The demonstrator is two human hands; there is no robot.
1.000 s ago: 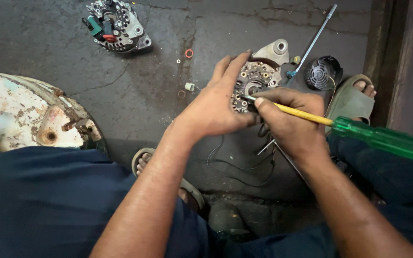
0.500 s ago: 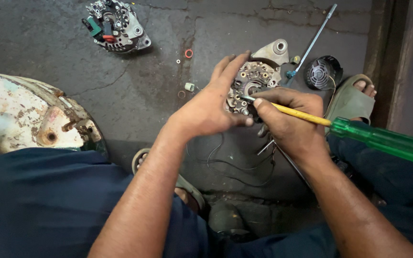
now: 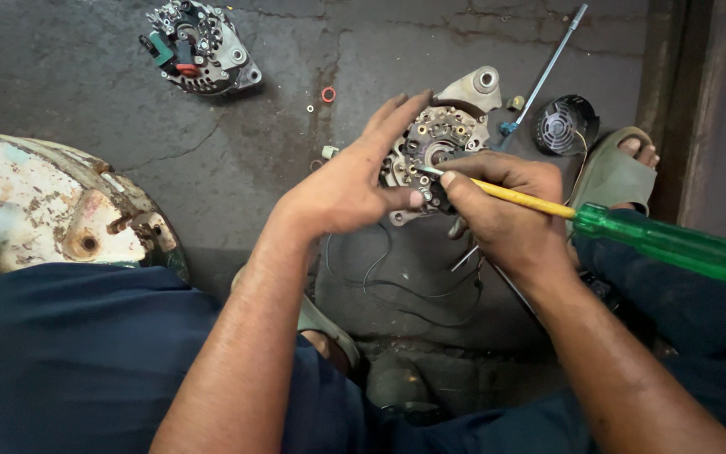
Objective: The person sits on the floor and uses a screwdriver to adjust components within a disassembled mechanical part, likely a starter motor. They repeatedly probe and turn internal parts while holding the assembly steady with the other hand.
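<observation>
Holding the alternator (image 3: 443, 139) steady on the concrete floor (image 3: 296, 50), the left hand (image 3: 350, 181) is lying against its side with fingers stretched out and the thumb pressing the lower edge. The right hand (image 3: 502, 210) is pinching the yellow shaft of a green-handled screwdriver (image 3: 665, 244), and its tip is touching the rear face of the part. I judge a small screw or terminal is being worked; the next move is needing a steady tip and a firm grip.
</observation>
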